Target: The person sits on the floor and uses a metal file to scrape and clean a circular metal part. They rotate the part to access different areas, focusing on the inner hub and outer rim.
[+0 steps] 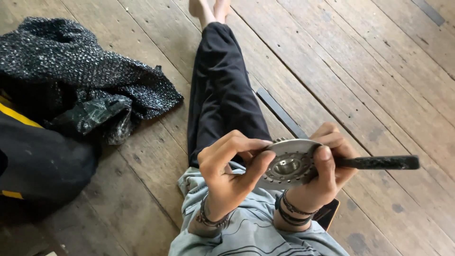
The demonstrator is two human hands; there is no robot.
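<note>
Nearest of all is a pale blue-grey shirt with dark curved lines [256, 232], worn by the person sitting on the floor, and both wrists coming up out of it carry dark braided bracelets [290, 212]. Just above, the two hands meet over the lap around a round grey metal disc [289, 163], held tilted, with a ring of small holes about a shiny sunken centre and fine teeth showing on its upper edge. His or her left hand [230, 173] curls over the disc's left side, thumb pressed on its face and fingers hooked over the rim. On the other side the right hand [327, 166] closes around a dark tool handle [379, 162], thumb lying on the disc's right edge; the handle sticks out level to the right, clear of the boards. Under the right wrist a dark flat object pokes out, too hidden to name. Beyond the hands, legs in black trousers [222, 90] stretch away along the worn wooden plank floor [369, 71] to bare feet [208, 8]. A dark strip [282, 114] lies on the boards beside the legs. Off to the left sits a heap of black speckled cloth [71, 66] against a black bag with yellow trim [33, 151].
</note>
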